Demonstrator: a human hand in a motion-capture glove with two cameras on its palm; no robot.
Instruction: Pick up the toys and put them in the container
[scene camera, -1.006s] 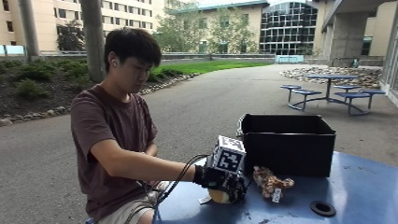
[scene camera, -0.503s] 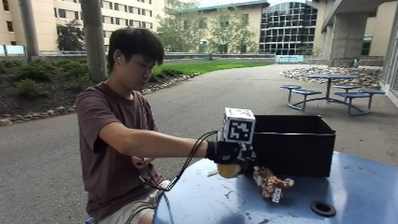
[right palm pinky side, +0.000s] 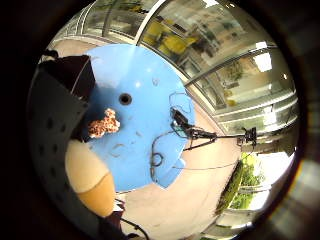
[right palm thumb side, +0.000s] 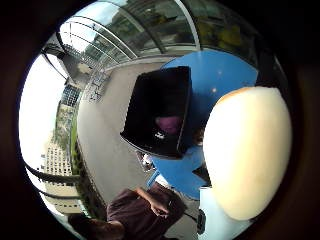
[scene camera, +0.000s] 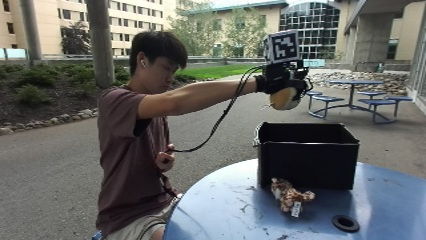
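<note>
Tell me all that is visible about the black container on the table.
The black container is a square, open-topped box with thin, matte walls, perhaps fabric or plastic. It stands upright on the blue round table, near its far edge. Inside, the thumb side palm view shows something purple. A spotted plush toy lies just before its front wall; whether they touch is unclear.

A round blue table (scene camera: 226, 210) looks like smooth painted metal, scuffed and scratched. The black box container (scene camera: 306, 157) looks like matt fabric. A spotted tan plush toy (scene camera: 289, 194) looks fuzzy. The cream and tan toy (scene camera: 286, 97) held in the black-gloved right hand (scene camera: 278, 80) looks smooth and matt.
</note>
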